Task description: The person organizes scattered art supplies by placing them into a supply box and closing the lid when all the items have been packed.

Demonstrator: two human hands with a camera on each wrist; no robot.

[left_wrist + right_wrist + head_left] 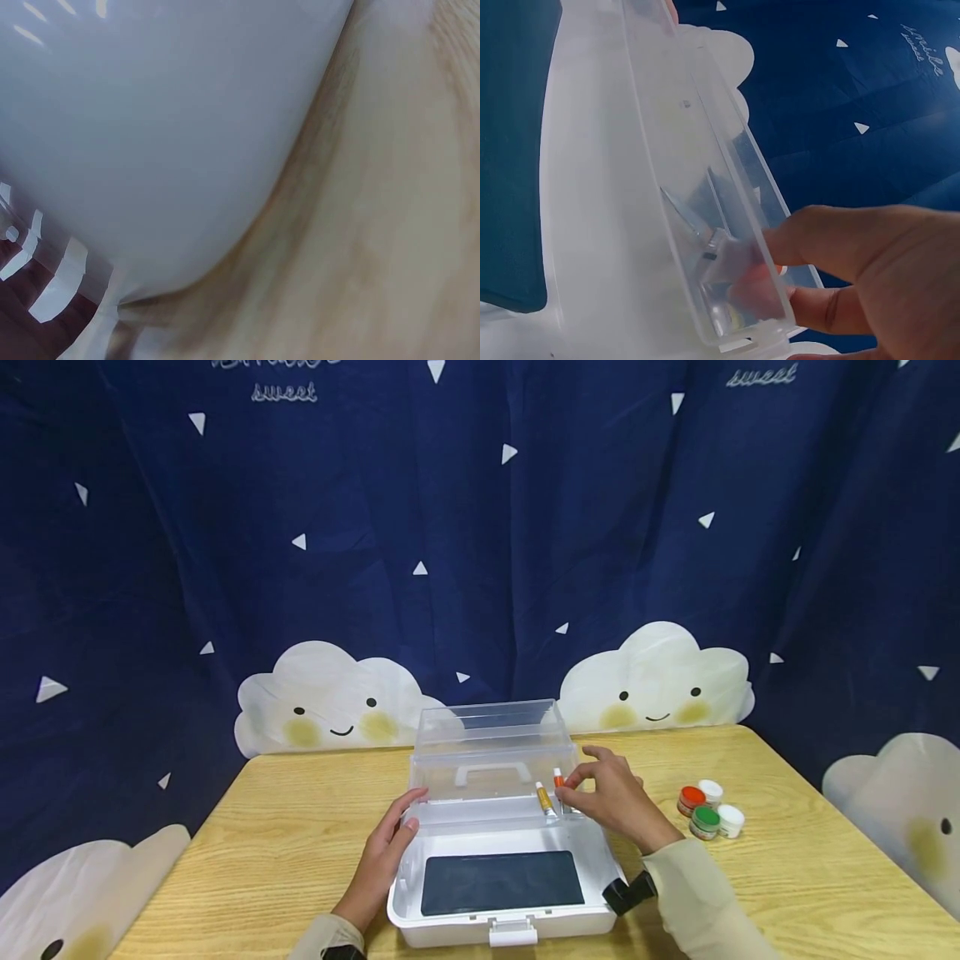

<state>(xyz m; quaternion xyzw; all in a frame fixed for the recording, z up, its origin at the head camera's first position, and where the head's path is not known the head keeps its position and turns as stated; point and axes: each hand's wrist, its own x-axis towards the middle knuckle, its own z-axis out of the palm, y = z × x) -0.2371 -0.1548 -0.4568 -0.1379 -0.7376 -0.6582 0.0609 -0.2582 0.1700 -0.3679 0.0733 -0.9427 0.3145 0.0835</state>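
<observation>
A white plastic storage box [504,928] with a raised clear lid [487,727] stands on the table. At its back, a clear upper tray [480,822] holds a yellow paint tube [544,798], leaning near the right end. Beside that tube, my right hand [613,795] pinches an orange paint tube [558,778] between thumb and index finger. In the right wrist view the fingertips and part of the tube show blurred through the clear tray wall [739,176]. My left hand [382,852] rests against the box's left side, fingers extended near the tray end.
A dark rectangular panel [502,883] lies in the box bottom. To the right stand several small paint jars, among them a red-lidded jar [691,799] and a green-lidded jar [705,822]. A dark blue curtain [480,527] hangs behind the wooden table [300,827].
</observation>
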